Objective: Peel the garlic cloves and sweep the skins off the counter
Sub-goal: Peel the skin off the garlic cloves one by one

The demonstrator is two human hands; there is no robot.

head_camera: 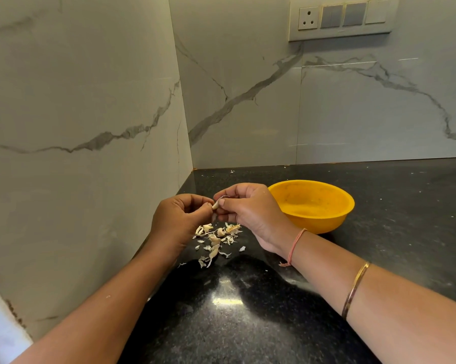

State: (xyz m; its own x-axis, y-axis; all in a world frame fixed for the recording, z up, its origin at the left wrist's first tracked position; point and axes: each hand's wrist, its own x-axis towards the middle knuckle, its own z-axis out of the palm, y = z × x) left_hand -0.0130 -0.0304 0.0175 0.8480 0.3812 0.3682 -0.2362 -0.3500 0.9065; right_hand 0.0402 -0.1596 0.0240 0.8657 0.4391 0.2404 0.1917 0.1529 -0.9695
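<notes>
My left hand [179,219] pinches a small pale garlic clove [215,205] between thumb and fingers above the black counter [247,311]. My right hand [247,208] meets it from the right and pinches a thin strip of skin [224,197] at the clove's top. Directly below both hands lies a loose pile of papery garlic skins and cloves [216,239], spread over the counter.
A yellow plastic bowl [326,222] stands on the counter just right of my right hand. Marble-patterned walls close the corner at the left and behind. A switch plate with a socket [342,18] is high on the back wall. Tiny skin flecks dot the counter.
</notes>
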